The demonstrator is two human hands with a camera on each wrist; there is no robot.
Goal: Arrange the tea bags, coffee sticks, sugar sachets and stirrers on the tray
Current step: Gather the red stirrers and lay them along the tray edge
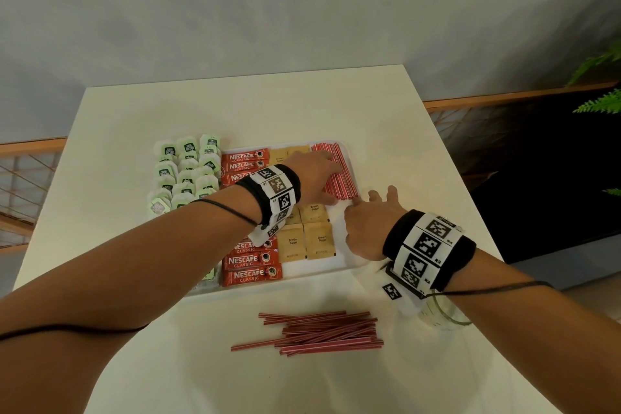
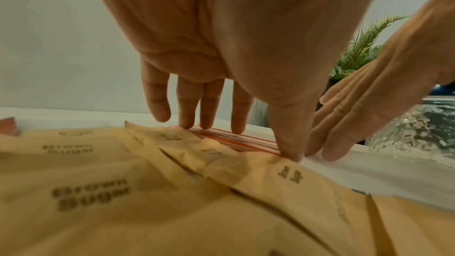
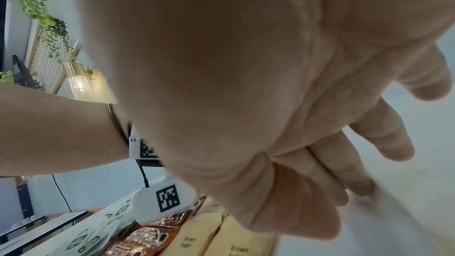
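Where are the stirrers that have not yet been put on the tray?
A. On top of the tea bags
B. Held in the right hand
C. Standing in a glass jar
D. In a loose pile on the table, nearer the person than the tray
D: the loose stirrers lie on the table in front of the tray, while both hands tidy the stirrers already on it.

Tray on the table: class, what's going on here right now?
A person is filling a white tray with drink supplies. Tea bags, coffee sticks and sugar sachets already lie in columns. The left hand presses flat on the stirrers in the tray's far right corner, while the right hand touches their near ends. A loose pile of stirrers waits on the table.
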